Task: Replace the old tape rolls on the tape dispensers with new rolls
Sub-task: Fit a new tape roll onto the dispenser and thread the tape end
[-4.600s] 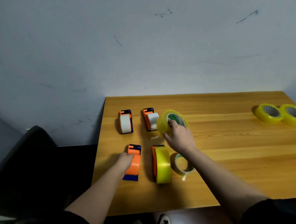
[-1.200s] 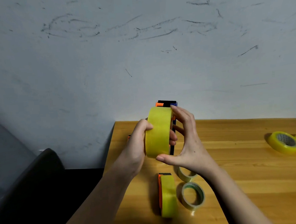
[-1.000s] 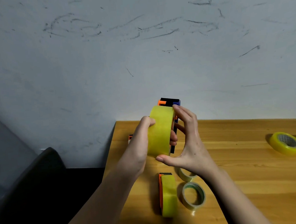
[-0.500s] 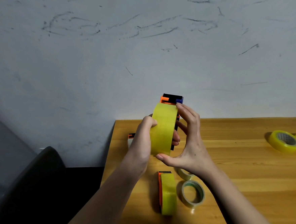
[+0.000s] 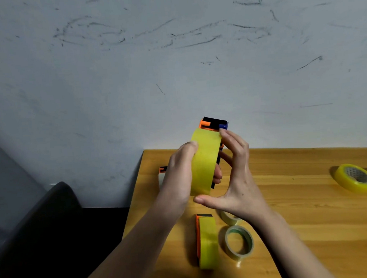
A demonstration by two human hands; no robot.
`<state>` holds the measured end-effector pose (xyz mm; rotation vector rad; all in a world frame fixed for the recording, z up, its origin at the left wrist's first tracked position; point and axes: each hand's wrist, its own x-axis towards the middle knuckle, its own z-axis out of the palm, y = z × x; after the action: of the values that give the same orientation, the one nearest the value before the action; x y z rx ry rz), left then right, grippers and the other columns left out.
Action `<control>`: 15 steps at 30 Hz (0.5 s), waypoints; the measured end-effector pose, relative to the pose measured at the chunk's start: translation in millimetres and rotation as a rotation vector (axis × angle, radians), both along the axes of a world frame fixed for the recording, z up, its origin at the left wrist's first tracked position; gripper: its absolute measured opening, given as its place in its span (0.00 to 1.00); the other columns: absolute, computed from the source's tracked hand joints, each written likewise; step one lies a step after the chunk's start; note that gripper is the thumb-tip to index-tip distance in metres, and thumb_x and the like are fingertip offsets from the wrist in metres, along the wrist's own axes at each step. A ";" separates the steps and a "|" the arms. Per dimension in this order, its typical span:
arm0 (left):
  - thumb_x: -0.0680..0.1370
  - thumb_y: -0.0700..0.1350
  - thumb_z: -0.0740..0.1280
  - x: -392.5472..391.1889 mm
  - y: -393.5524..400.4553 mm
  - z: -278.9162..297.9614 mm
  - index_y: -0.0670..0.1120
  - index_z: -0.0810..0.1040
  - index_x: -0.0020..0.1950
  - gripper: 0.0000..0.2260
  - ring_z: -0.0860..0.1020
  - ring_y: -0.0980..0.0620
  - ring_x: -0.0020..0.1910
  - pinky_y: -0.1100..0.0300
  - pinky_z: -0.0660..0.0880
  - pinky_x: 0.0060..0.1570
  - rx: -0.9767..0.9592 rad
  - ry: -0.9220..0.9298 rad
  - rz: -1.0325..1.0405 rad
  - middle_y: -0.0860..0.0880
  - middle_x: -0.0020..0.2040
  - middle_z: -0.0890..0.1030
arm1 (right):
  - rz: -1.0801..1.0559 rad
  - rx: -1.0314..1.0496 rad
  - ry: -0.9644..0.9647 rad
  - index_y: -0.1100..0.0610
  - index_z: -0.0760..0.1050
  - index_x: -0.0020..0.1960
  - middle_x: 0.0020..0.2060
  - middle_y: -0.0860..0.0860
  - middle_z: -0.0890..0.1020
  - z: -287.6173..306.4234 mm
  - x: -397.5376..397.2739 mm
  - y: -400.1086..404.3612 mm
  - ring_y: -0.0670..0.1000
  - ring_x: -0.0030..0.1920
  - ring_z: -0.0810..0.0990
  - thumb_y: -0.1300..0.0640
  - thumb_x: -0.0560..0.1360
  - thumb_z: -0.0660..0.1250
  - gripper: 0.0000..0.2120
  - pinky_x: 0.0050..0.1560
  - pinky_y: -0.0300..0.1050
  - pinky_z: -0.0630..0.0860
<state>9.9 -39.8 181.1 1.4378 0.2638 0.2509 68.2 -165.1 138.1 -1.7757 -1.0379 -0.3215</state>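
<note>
My left hand point(image 5: 181, 178) grips the yellow tape roll point(image 5: 204, 161) from its left side, thumb over the top edge, fingers curled round behind. My right hand point(image 5: 235, 178) pinches the same roll from the right: thumb under its lower edge, fingertips point(image 5: 223, 134) at the upper corner. The roll sits edge-on to me, on an orange, black and blue tape dispenser point(image 5: 215, 123), held up above the tabletop point(image 5: 314, 216); only the dispenser's top end and a strip down the right side show past the roll.

Below the held roll, on the tabletop, a second dispenser loaded with yellow tape point(image 5: 207, 241) stands on edge. Just right of it lies a nearly spent roll with a green-lined core point(image 5: 239, 242), flat; another spent roll point(image 5: 228, 218) shows partly under my right wrist. Left of the held roll, a corner of another dispenser point(image 5: 162, 169) peeks out behind my left hand. Far right of it, two fresh yellow rolls point(image 5: 354, 178) touch each other near the tabletop's edge.
</note>
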 end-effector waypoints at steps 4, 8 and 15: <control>0.64 0.74 0.56 2.1 4.4 0.9 0.48 0.79 0.57 0.37 0.78 0.42 0.56 0.41 0.72 0.60 0.014 0.089 0.106 0.42 0.55 0.81 | -0.075 -0.047 0.134 0.51 0.64 0.68 0.64 0.47 0.68 24.9 -3.5 -3.1 0.45 0.68 0.67 0.30 0.70 0.62 0.35 0.67 0.50 0.69; 0.66 0.65 0.51 1.4 7.5 2.7 0.51 0.80 0.51 0.28 0.80 0.42 0.48 0.40 0.77 0.52 0.110 0.054 0.084 0.42 0.48 0.82 | -0.224 -0.346 0.116 0.43 0.66 0.70 0.63 0.42 0.74 66.1 -5.5 2.0 0.42 0.63 0.72 0.37 0.71 0.65 0.29 0.60 0.44 0.73; 0.71 0.52 0.44 -11.0 5.8 7.5 0.47 0.69 0.70 0.31 0.62 0.71 0.50 0.81 0.60 0.48 0.532 -0.012 0.095 0.57 0.55 0.67 | -0.246 -0.479 0.141 0.44 0.71 0.69 0.60 0.46 0.81 86.7 -10.4 1.3 0.48 0.59 0.79 0.34 0.65 0.66 0.34 0.59 0.50 0.75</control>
<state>-1.0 -34.0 188.6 1.9502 0.2674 0.4297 57.8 -163.8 224.7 -2.3296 -0.8401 -0.0959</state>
